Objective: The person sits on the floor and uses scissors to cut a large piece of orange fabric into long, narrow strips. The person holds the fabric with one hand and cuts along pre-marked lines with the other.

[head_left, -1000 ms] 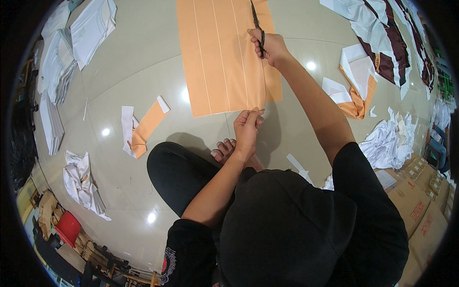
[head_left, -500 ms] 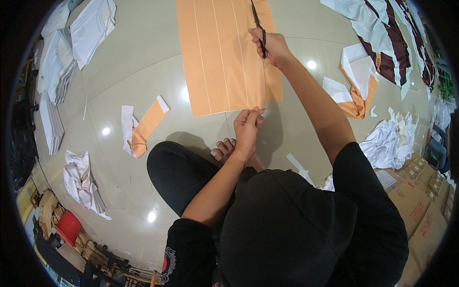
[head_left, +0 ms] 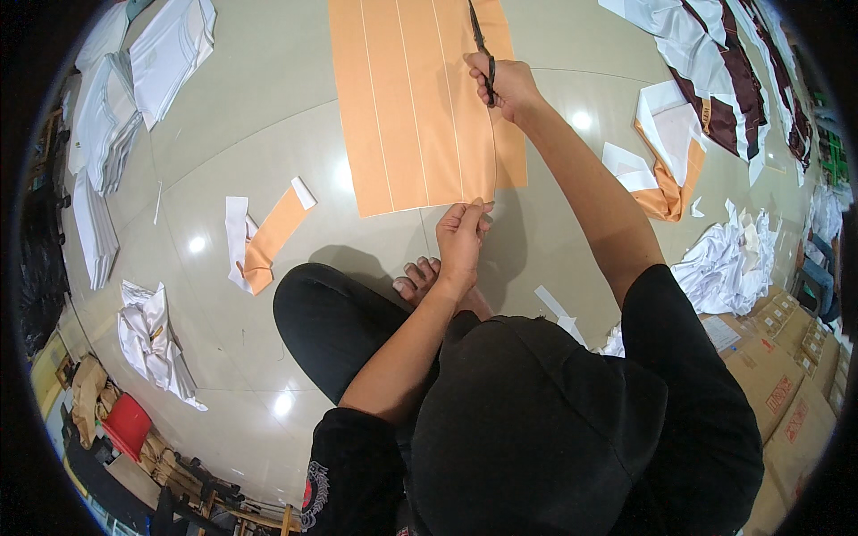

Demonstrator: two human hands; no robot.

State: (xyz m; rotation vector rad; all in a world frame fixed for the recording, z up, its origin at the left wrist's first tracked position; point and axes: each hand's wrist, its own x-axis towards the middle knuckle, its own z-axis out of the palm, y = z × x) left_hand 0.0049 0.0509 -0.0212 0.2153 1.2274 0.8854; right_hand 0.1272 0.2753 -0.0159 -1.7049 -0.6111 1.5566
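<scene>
A sheet of orange fabric (head_left: 393, 125) marked with several pale lengthwise lines lies on the floor in front of me. At its near edge, by the right corner, my left hand (head_left: 461, 234) pinches the cloth between thumb and fingers. My right hand (head_left: 506, 87) is farther off, closed around the handles of black scissors (head_left: 480, 40) whose blades point away from me, along the sheet's right side. A cut edge runs from the scissors back to my left hand, with an orange strip (head_left: 513, 147) lying to its right. The blade tips reach the upper rim of the view.
A folded orange-and-white strip (head_left: 273, 234) lies left of the sheet, another (head_left: 672, 179) to the right. White cloth stacks (head_left: 105, 125) stand far left. Crumpled white fabric (head_left: 728, 259) and cardboard boxes (head_left: 764, 384) are at my right. A crumpled white bundle (head_left: 154, 344) lies left.
</scene>
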